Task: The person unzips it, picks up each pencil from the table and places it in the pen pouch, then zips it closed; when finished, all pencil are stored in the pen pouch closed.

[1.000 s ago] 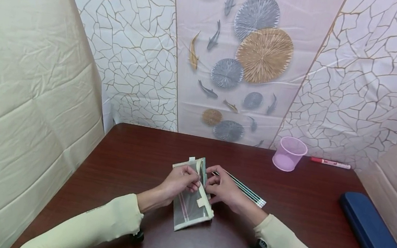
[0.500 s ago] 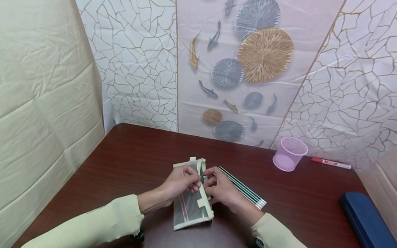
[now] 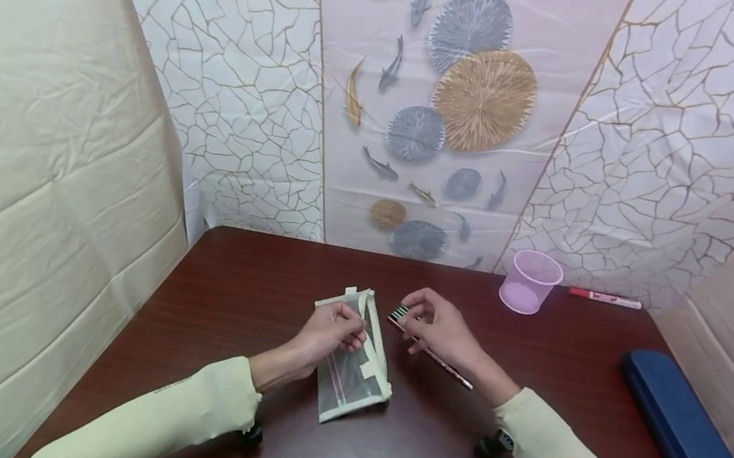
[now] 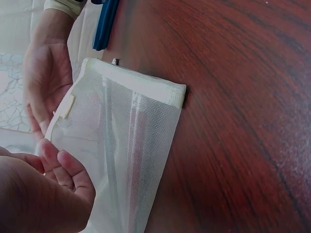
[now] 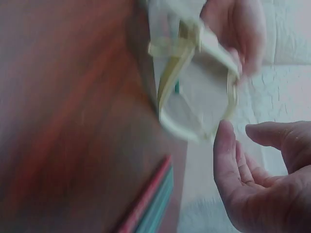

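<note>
A see-through mesh zip pouch [image 3: 336, 389] with cream trim lies slanted on the table. My left hand [image 3: 329, 329] pinches the edge of its mouth between thumb and fingers. In the right wrist view the mouth of the pouch [image 5: 187, 133] gapes, with a small green bit showing inside. Pinkish and pale long shapes show through the mesh in the left wrist view. My right hand [image 3: 440, 328] is over a row of pencils [image 3: 449, 371], partly hiding them. A red one and green ones lie side by side. Its thumb and fingers [image 5: 226, 155] are apart, holding nothing.
A pink mesh cup [image 3: 531, 283] stands at the back right, beside a red-and-white marker [image 3: 604, 298]. A long blue case [image 3: 686, 432] lies along the right side. Patterned cloth [image 3: 253, 93] hangs behind the dark wooden table [image 3: 252, 268].
My right hand has drawn away from the pouch's mouth to the right, over the pencils. The green strip at the mouth no longer shows in the head view. My left hand keeps its pinch.
</note>
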`<action>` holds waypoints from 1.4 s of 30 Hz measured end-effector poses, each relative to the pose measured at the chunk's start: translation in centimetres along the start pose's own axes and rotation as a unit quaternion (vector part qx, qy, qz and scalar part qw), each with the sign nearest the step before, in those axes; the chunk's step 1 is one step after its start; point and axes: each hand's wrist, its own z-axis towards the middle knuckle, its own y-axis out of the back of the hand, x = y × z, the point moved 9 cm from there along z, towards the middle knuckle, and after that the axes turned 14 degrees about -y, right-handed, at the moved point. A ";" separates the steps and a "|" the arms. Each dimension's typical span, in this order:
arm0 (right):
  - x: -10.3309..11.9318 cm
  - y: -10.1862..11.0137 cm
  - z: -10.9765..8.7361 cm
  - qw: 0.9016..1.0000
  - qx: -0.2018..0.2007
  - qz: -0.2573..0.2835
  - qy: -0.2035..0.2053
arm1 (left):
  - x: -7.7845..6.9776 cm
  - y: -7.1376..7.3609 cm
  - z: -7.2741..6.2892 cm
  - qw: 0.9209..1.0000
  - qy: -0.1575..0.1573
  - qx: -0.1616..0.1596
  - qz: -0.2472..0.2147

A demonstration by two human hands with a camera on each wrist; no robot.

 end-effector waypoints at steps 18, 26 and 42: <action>-5.6 8.6 2.3 0.997 -0.073 -0.025 -0.016 | -0.2 0.5 -0.1 1.000 0.002 -0.001 0.003; -8.2 8.7 3.4 0.994 0.018 -0.092 -0.064 | -0.1 0.6 -0.1 1.000 0.004 -0.002 0.003; -8.1 7.9 3.4 0.984 0.093 -0.145 -0.033 | 0.1 0.4 0.0 1.000 0.008 0.003 0.005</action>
